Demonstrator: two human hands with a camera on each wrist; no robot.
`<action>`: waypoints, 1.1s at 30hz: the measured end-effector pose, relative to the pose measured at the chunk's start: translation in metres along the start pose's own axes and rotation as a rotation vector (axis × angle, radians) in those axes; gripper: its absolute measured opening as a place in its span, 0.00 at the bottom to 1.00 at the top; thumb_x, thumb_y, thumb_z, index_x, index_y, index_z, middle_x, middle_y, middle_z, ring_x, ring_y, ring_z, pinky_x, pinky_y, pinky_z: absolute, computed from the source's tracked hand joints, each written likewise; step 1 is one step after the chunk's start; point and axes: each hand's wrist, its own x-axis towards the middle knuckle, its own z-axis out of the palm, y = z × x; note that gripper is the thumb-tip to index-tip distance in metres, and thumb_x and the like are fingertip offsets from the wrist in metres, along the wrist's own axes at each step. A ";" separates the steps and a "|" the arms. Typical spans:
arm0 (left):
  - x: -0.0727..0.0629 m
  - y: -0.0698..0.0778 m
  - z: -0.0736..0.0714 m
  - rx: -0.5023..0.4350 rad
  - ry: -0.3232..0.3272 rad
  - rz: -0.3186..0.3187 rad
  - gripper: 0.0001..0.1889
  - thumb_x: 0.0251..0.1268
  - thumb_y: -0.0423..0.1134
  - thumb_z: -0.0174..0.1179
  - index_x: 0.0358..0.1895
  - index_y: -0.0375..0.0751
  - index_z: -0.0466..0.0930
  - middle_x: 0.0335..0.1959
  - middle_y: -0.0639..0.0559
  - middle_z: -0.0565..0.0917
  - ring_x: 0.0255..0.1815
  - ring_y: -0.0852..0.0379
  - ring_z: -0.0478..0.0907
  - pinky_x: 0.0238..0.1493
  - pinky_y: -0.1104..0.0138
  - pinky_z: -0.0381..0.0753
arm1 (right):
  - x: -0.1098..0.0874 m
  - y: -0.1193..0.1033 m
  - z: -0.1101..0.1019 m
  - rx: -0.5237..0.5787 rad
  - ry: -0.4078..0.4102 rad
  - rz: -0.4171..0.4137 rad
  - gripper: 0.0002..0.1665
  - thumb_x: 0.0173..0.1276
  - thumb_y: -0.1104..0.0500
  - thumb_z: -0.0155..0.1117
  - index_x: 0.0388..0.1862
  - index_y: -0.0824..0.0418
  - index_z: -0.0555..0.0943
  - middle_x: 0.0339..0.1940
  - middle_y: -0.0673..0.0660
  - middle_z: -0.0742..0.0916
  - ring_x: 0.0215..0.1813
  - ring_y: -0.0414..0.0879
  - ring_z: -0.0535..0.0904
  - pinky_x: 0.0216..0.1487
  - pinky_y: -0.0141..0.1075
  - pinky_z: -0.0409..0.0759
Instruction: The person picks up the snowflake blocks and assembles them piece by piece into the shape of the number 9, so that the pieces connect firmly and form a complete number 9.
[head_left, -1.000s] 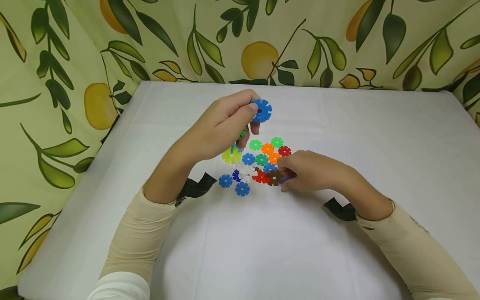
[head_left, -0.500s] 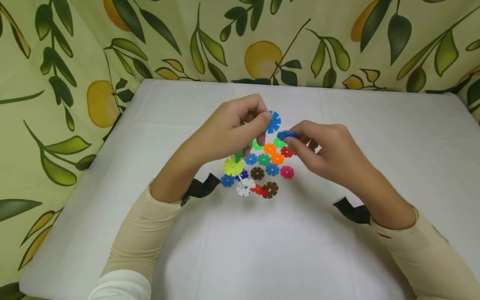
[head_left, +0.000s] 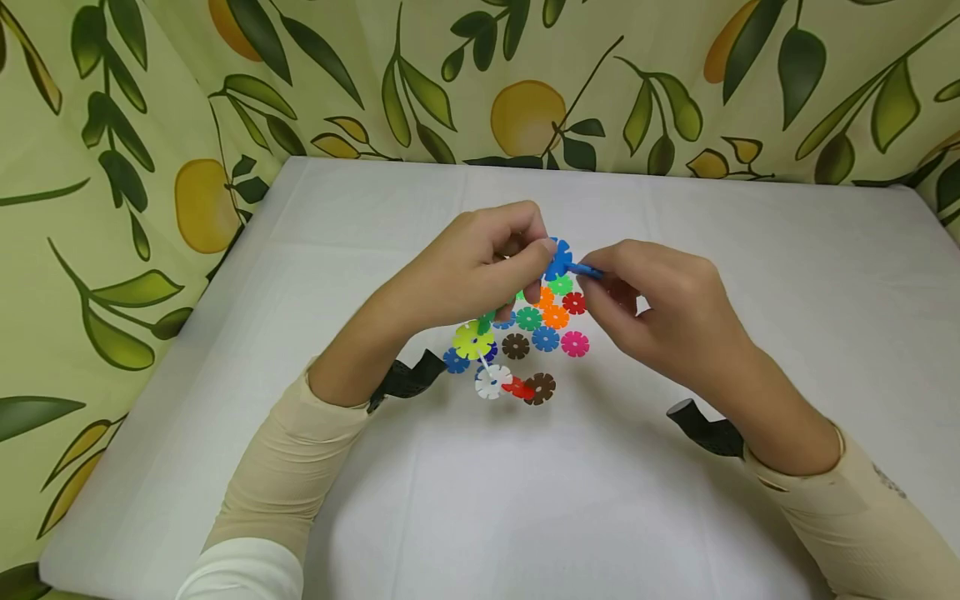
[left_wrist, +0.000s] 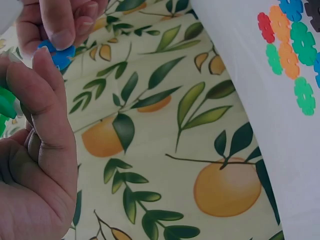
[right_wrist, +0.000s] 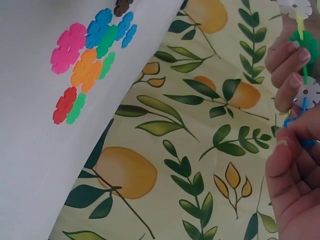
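Observation:
My left hand (head_left: 483, 267) pinches a blue notched snowflake disc (head_left: 557, 261) between thumb and index finger. From it a linked chain hangs below the hand, showing a yellow disc (head_left: 472, 341), a white disc (head_left: 492, 382), a red disc and a brown disc (head_left: 540, 388). In the right wrist view, a green disc (right_wrist: 308, 44) and a white disc (right_wrist: 308, 93) of the chain lie against the left fingers. My right hand (head_left: 663, 287) pinches a second blue disc (head_left: 589, 272), turned nearly edge-on. Its edge meets the notched rim of the first one.
Loose discs lie flat on the white table (head_left: 600, 492) under the hands, among them a pink disc (head_left: 575, 343), an orange disc (head_left: 556, 317) and a green disc (head_left: 528, 318). A leaf-and-fruit patterned cloth (head_left: 420, 83) stands behind the table.
My right hand has picked a blue disc from the pile, lifted it and brought it against the left hand's disc. The left hand has shifted slightly right and nearer, with its chain.

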 end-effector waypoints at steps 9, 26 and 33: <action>0.000 0.003 0.001 -0.065 0.013 0.038 0.08 0.76 0.35 0.53 0.34 0.39 0.72 0.26 0.48 0.82 0.18 0.49 0.77 0.23 0.58 0.80 | -0.001 -0.001 0.005 -0.102 0.141 -0.134 0.06 0.60 0.67 0.66 0.34 0.69 0.79 0.22 0.57 0.83 0.22 0.47 0.74 0.23 0.39 0.75; 0.000 0.005 0.008 -0.163 0.004 -0.011 0.09 0.76 0.33 0.54 0.32 0.36 0.73 0.25 0.43 0.81 0.19 0.45 0.80 0.26 0.55 0.84 | -0.005 -0.004 0.021 -0.139 0.273 -0.237 0.10 0.70 0.63 0.58 0.31 0.69 0.79 0.20 0.59 0.81 0.19 0.53 0.77 0.16 0.47 0.76; -0.001 0.003 0.005 -0.133 -0.059 -0.010 0.08 0.80 0.37 0.48 0.40 0.38 0.72 0.31 0.44 0.82 0.24 0.46 0.81 0.31 0.56 0.84 | 0.000 -0.003 0.009 -0.121 0.231 -0.150 0.08 0.58 0.70 0.69 0.37 0.69 0.81 0.25 0.59 0.85 0.22 0.50 0.76 0.26 0.37 0.75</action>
